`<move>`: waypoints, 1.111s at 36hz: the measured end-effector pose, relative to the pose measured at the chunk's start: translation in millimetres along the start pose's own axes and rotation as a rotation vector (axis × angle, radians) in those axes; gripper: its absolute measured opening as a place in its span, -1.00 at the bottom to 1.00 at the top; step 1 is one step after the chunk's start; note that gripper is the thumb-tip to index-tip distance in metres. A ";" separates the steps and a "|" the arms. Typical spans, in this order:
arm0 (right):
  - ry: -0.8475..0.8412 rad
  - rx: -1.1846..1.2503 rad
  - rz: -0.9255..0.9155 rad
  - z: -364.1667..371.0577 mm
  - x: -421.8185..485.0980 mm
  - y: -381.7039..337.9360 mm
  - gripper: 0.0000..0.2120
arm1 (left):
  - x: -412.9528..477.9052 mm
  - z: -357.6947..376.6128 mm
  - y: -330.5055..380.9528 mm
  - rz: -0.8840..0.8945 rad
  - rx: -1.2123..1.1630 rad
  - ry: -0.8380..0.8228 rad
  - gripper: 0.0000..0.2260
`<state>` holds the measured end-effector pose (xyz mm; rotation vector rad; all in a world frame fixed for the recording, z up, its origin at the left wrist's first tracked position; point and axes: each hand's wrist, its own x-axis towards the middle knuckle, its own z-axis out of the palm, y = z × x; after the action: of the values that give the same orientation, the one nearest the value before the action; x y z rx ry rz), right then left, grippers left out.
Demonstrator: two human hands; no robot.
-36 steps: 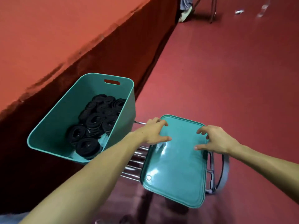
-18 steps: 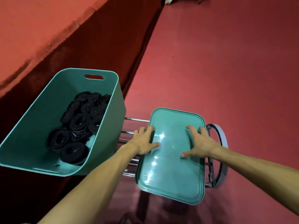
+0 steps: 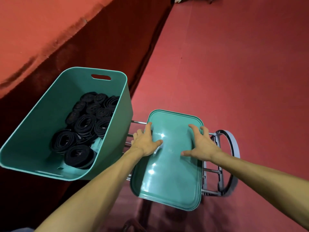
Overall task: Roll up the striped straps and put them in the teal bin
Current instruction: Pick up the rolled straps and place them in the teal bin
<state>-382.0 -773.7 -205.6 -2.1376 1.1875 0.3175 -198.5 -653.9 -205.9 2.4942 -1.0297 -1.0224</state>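
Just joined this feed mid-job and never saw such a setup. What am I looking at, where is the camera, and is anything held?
No machine here: these are a person's two bare arms, seen by one wide-angle camera worn on the head, looking forward and down. The left hand and right hand rest with spread fingers on a teal lid, which lies on a metal-barred frame above the red floor. Neither hand grips anything. Left of the lid is the open teal bin, holding many rolled dark straps; stripes are hard to make out.
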 end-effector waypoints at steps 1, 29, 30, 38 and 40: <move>0.016 0.014 0.018 -2.3 1.3 -1.6 0.09 | -0.2 -0.8 2.1 -0.008 0.009 0.012 -0.23; 0.389 0.148 0.016 -103.4 -32.2 -76.6 0.27 | -42.9 -104.0 53.7 -0.026 -0.331 0.153 0.05; 0.392 0.149 0.014 -106.3 -34.9 -79.1 0.26 | -45.6 -107.4 54.2 -0.018 -0.349 0.152 0.05; 0.447 0.181 -0.038 -123.1 -65.4 -94.9 0.14 | -61.0 -127.5 61.2 0.059 -0.528 0.162 0.04; 0.481 0.198 -0.065 -126.1 -74.0 -98.6 0.09 | -56.1 -129.9 61.2 0.071 -0.645 0.181 -0.08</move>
<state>-354.9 -770.8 -31.3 -2.1308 1.3383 -0.3516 -168.4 -662.6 -55.0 1.9605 -0.6004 -0.9034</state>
